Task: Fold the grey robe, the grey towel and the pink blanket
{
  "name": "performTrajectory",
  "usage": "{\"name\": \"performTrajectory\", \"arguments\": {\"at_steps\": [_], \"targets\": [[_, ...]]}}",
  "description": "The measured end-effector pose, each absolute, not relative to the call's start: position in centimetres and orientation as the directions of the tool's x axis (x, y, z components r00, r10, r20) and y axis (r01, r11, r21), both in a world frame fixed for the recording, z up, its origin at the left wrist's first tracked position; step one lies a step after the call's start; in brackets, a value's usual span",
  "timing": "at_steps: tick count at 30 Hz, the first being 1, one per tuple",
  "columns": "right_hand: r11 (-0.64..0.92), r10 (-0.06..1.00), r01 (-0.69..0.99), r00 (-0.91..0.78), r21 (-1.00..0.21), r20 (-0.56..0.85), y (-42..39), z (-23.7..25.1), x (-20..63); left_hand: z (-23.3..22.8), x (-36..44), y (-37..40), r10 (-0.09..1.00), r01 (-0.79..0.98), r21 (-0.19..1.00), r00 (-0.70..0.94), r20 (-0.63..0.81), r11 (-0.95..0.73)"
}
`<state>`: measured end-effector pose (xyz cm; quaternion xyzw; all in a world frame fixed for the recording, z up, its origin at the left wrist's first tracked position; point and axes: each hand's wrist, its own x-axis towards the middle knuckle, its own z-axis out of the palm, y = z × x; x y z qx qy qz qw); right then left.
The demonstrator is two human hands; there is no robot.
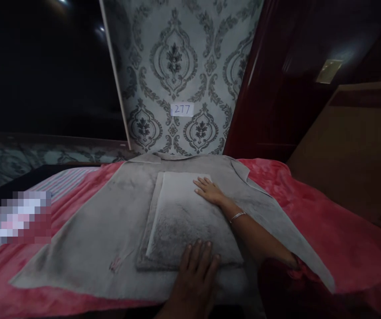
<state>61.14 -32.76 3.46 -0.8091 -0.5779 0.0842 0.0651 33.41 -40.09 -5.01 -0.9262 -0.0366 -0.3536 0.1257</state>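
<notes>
A folded grey plush cloth [183, 221], paler toward its far end, lies in a flat rectangular stack. Under it a larger grey cloth [104, 226] is spread out, with a small reddish mark toward the near left. My right hand [209, 190] rests flat on the far right part of the folded cloth, fingers apart, a thin silver bracelet on its wrist. At the near edge of the stack, my left hand [198, 266] lies with fingers stretched over the fabric. Neither hand grips anything.
A red plush blanket [316, 226] lies under the grey cloth on both sides. Striped fabric [67, 184] and a blurred patch [17, 217] are at left. Behind stand a dark screen [44, 71], patterned wall [173, 57] with a "277" label [182, 109], and a cardboard box [356, 150] at right.
</notes>
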Motion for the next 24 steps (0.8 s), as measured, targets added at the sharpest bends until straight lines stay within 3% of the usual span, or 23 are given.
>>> {"name": "performTrajectory", "arguments": {"at_steps": [4,9,13,16,24], "targets": [[-0.281,0.959,0.945,0.282,-0.169,-0.018,-34.0,4.4,58.8,-3.8,31.9,-39.1,-0.021,0.108,-0.152,0.746,0.666,-0.982],[0.189,0.981,0.964,-0.180,-0.185,0.067,-36.4,4.1,52.0,-2.5,27.5,-36.4,0.155,0.247,-0.020,0.667,0.728,-0.969],[0.429,0.901,0.878,-0.433,-0.214,0.032,-36.0,3.4,48.3,-3.2,25.4,-35.9,0.173,0.312,-0.065,0.673,0.720,-0.948],[0.414,0.908,0.892,-0.420,-0.184,0.007,-33.2,3.1,48.7,-4.0,25.2,-36.3,0.185,0.307,-0.037,0.660,0.729,-0.951],[0.148,0.987,0.985,-0.152,-0.086,-0.049,-23.9,2.8,53.2,-4.5,25.1,-36.3,0.224,0.262,0.057,0.669,0.709,-0.963]]}}
